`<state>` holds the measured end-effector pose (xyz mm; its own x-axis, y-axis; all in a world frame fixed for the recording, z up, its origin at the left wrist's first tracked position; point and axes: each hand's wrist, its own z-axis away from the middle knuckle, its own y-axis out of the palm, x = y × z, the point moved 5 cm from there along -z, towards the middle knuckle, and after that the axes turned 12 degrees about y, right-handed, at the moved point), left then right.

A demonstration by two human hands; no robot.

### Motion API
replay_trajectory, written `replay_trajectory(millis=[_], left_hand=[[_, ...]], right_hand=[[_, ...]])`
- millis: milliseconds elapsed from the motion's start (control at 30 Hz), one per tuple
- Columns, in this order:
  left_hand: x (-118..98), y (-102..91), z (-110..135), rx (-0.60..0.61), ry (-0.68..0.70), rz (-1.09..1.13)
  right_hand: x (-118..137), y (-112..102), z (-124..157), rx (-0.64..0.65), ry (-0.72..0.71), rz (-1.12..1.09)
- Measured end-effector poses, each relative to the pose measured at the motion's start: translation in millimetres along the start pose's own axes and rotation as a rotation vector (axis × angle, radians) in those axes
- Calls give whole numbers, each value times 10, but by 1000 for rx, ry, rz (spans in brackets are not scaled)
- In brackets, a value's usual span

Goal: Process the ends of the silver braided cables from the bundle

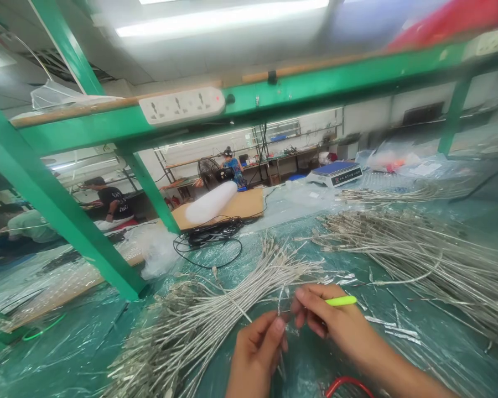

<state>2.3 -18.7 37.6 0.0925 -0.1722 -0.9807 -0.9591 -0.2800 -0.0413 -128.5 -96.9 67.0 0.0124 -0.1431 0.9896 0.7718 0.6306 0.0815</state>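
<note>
My left hand (258, 348) pinches a thin silvery cable (280, 301) between thumb and fingertips, with its end pointing up. Close beside it, my right hand (334, 315) is closed around a slim tool with a yellow-green handle (342, 300); its working end is hidden near the cable. The fingertips of both hands almost meet. Under and left of them spreads a large bundle of braided silver cables (228, 301) with connector ends. Shiny foil strips (402, 333) lie to the right of my hands. A red curved handle (347, 382) shows at the bottom edge.
A second heap of cables (419, 249) covers the right side of the bench. Coiled black cable (209, 235) lies beyond, near a blue-topped scale (336, 173). A green frame post (66, 204) rises at left, and a power strip (182, 106) runs along the crossbeam. Several people sit farther back.
</note>
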Motion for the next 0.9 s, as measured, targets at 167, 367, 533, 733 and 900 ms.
replay_trajectory(millis=[167,367,533,733,900], left_hand=[[15,-14,0,-8,7,78],[16,-23,-3,9,30,35],[41,-40,-10,19,41,27],[33,-33,2,15,23,94],[28,-5,10,27,-43,204]], right_hand=[[-26,3,-30,34,7,-74],[-156,12,-78,48,138,-318],[-172,13,-94,67,129,-331],[-191,52,-89,93,192,-462],[-211,80,-97,139,232,-542]])
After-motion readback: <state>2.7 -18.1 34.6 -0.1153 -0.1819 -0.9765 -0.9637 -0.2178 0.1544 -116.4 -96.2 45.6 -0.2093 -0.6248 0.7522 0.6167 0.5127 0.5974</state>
